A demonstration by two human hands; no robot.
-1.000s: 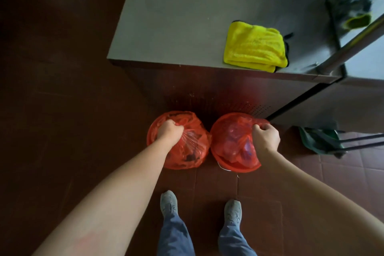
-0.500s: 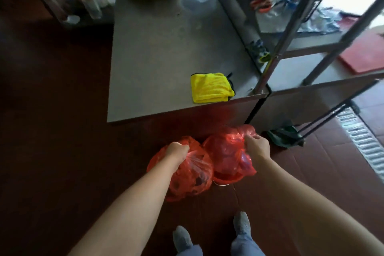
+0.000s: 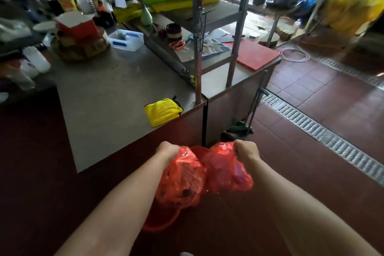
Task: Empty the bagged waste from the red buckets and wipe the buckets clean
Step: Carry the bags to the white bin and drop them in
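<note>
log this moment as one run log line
left hand: grips left bag | right hand: grips right bag | red bucket: on floor below left bag | yellow cloth: on counter, untouched

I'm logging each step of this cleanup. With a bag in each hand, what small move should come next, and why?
Probably swing both bags aside, clear of the red bucket. The left hand holds the left bag by its gathered neck, the right hand the right bag likewise; the left bag hangs just above the bucket. The yellow cloth lies on the table, for wiping.
</note>
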